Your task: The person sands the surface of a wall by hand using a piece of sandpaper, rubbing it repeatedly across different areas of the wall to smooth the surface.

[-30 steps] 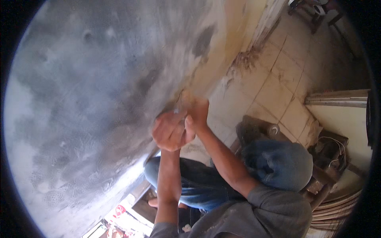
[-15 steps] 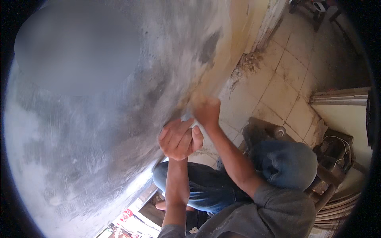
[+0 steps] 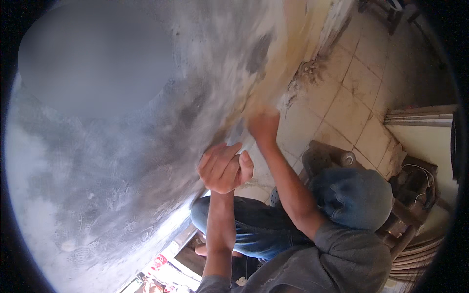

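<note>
In front of me rises a grey, patchy plastered wall (image 3: 146, 161) with a yellowish-brown band along its lower edge. My left hand (image 3: 224, 168) is beside that edge, its fingers curled in and its thumb raised; what they close on is hidden. Farther forward and to the right, my right hand (image 3: 264, 127) is closed like a fist against the yellowish band, smeared by motion. Between the two hands shows a pale grey, blurred piece (image 3: 238, 133) whose kind I cannot make out.
Dusty floor tiles (image 3: 347, 110) spread out on the right. Crumbled debris (image 3: 309, 73) lies along the wall's foot. My bent knees in blue jeans (image 3: 354, 198) are close below, beside a dark wooden frame (image 3: 408, 215) with a pale cord (image 3: 423, 173). Bright light enters at lower left.
My right hand has moved forward and slightly right along the wall's lower band, away from my left hand. The left hand has barely shifted, and the gap between them is wider.
</note>
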`<state>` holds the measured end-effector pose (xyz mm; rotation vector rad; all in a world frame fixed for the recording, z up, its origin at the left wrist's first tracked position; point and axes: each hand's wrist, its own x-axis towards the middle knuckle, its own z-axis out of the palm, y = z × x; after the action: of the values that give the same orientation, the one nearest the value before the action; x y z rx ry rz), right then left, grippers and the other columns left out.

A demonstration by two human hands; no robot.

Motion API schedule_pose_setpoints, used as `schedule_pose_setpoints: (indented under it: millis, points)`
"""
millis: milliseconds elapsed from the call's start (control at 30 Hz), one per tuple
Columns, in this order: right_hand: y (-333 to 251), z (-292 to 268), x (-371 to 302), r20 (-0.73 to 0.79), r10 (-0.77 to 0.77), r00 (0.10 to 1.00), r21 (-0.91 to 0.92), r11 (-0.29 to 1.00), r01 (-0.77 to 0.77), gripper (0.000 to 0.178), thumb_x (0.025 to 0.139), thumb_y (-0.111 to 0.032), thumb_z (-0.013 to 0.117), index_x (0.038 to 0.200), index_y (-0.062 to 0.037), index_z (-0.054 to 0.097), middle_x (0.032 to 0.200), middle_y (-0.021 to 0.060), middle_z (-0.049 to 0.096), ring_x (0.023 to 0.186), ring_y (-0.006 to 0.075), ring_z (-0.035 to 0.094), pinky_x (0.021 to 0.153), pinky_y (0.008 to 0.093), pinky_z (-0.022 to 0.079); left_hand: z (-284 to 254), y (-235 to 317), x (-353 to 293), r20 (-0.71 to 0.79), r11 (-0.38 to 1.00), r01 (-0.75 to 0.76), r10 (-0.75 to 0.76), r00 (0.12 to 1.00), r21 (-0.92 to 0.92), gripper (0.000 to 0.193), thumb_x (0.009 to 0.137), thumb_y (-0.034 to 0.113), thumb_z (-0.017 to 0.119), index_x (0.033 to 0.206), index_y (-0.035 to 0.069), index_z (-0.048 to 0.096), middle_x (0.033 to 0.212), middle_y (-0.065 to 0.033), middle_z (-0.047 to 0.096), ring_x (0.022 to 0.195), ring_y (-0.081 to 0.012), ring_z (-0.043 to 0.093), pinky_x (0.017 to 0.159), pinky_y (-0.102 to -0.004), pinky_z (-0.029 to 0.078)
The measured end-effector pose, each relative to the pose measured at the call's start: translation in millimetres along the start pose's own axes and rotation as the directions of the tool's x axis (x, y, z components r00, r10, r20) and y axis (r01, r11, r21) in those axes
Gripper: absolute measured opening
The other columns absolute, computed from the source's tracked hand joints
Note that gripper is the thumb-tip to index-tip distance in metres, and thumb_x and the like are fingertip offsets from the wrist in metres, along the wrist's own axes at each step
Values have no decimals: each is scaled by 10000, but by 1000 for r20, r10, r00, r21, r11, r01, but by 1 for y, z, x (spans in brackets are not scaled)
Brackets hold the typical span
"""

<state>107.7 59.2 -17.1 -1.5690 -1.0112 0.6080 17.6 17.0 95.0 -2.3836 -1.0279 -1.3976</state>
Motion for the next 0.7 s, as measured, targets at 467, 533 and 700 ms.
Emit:
schedule_pose_setpoints:
  millis: [467,533,700]
  points:
    - [-51,-19,11,-33,-54,998,223,973,60,299,802,-237,644,571,-59,577,514,134,527,416,232,475,454,378,403,6,1,-4,-29,1000,-1,1,1000,5,277,775,75,624,522,65,512,692,-33,660,558,-168,604,591,-278,500]
    - [-44,-12,-2,1,4,1000,327,945,-5,317,824,-232,627,569,-51,573,494,129,506,425,187,460,452,363,399,4,4,-4,-30,1000,8,-8,1000,3,276,769,72,627,519,65,510,693,-34,660,560,-169,606,588,-280,500]
    - [-62,-16,-3,6,-45,999,299,954,41,354,852,-221,598,555,-36,554,480,109,488,460,87,456,453,333,399,2,0,-8,-40,999,12,-11,999,34,273,754,57,633,511,62,509,686,-36,658,550,-171,606,581,-288,508]
